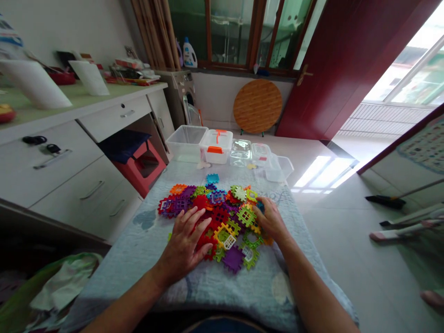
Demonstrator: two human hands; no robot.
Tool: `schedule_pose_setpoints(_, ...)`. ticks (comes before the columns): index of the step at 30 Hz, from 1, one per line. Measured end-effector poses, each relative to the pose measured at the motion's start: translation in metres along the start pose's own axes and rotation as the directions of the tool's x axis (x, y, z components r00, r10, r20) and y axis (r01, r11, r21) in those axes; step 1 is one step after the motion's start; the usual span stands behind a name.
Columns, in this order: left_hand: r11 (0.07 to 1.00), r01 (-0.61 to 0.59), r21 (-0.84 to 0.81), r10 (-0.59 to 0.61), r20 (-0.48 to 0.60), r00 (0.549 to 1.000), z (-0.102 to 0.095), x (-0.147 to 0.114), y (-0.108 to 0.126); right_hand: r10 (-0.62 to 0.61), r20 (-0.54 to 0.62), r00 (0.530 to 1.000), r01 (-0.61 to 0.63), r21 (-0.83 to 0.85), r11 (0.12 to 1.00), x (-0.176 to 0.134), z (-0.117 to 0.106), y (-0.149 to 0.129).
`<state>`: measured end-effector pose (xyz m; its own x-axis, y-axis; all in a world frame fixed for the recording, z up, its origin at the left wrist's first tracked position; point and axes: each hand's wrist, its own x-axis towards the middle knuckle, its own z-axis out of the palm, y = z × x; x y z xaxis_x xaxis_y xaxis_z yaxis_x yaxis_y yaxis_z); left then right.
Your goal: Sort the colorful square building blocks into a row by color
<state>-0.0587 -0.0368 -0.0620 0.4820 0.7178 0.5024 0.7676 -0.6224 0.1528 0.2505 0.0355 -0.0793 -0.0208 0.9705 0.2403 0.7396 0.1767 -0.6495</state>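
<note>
A heap of colourful plastic interlocking tiles [220,215] with toothed edges lies on the cloth-covered table [149,263]. My left hand [187,238] rests over the heap's left side, fingers spread above red tiles, gripping nothing I can see. At the right edge of the pile is my right hand [272,219], its fingers stretched towards a lime-green tile [246,215] and touching the pieces there. A purple tile [233,259] lies at the near side. A light-blue tile [212,178] sits a little apart at the far side.
Along the table's far end stand an open clear bin [187,143], a lidded box with orange clips [217,147] and several smaller clear containers [240,152]. A red stool [145,169] and white drawers [93,185] are on the left. A broom [385,202] lies at the right.
</note>
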Motion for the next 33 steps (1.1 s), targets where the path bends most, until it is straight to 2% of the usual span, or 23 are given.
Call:
schedule_pose_setpoints(3, 0.999, -0.024, -0.032, 0.024, 0.002, 1.0, -0.001, 0.004, 0.004, -0.035, -0.007, 0.999, 0.036, 0.103, 0.994, -0.002, 0.0, -0.004)
schedule_pose_setpoints(7, 0.993, -0.086, -0.077, 0.085, -0.017, 0.996, -0.003, 0.014, 0.006, 0.02, -0.088, 0.996, -0.003, 0.189, 0.982, 0.001, -0.004, 0.002)
schedule_pose_setpoints(10, 0.989, -0.12, -0.091, 0.116, -0.048, 0.992, -0.009, 0.03, 0.005, 0.062, -0.107, 0.992, -0.039, 0.204, 0.978, 0.004, -0.005, 0.007)
schedule_pose_setpoints(13, 0.991, -0.084, -0.104, 0.074, -0.09, 0.993, -0.016, 0.062, -0.002, 0.095, -0.095, 0.991, -0.072, 0.219, 0.973, 0.005, -0.006, 0.008)
schedule_pose_setpoints(15, 0.992, -0.017, -0.129, 0.014, -0.025, 1.0, -0.017, 0.093, -0.01, 0.095, -0.06, 0.994, -0.078, 0.24, 0.968, 0.006, -0.006, 0.007)
schedule_pose_setpoints(17, 0.983, 0.012, -0.183, 0.007, 0.099, 0.995, -0.011, 0.127, -0.022, 0.078, -0.026, 0.997, -0.068, 0.268, 0.961, 0.005, -0.006, 0.007)
schedule_pose_setpoints(19, 0.983, 0.07, -0.172, -0.02, 0.275, 0.961, 0.001, 0.158, -0.038, 0.068, -0.025, 0.997, -0.058, 0.3, 0.952, 0.005, -0.006, 0.008)
schedule_pose_setpoints(20, 0.986, 0.109, -0.125, -0.057, 0.361, 0.931, 0.009, 0.171, -0.046, 0.075, -0.04, 0.996, -0.059, 0.309, 0.949, 0.004, -0.006, 0.01)
schedule_pose_setpoints(22, 0.981, 0.191, 0.019, -0.173, 0.513, 0.841, 0.025, 0.189, -0.064, 0.105, -0.085, 0.991, -0.075, 0.307, 0.949, 0.005, -0.006, 0.015)
schedule_pose_setpoints(26, 0.96, 0.264, 0.094, -0.265, 0.614, 0.743, 0.049, 0.199, -0.096, 0.167, -0.215, 0.962, -0.124, 0.202, 0.972, 0.02, -0.013, 0.034)
schedule_pose_setpoints(28, 0.958, 0.273, 0.091, -0.263, 0.658, 0.706, 0.055, 0.197, -0.106, 0.161, -0.222, 0.962, -0.147, 0.081, 0.986, 0.035, -0.018, 0.044)
schedule_pose_setpoints(30, 0.96, 0.27, 0.072, -0.244, 0.688, 0.684, 0.057, 0.192, -0.112, 0.161, -0.187, 0.969, -0.171, -0.04, 0.984, 0.052, -0.024, 0.053)
schedule_pose_setpoints(33, 0.961, 0.27, 0.057, -0.231, 0.702, 0.674, 0.056, 0.184, -0.115, 0.19, -0.176, 0.966, -0.211, -0.111, 0.971, 0.075, -0.028, 0.063)
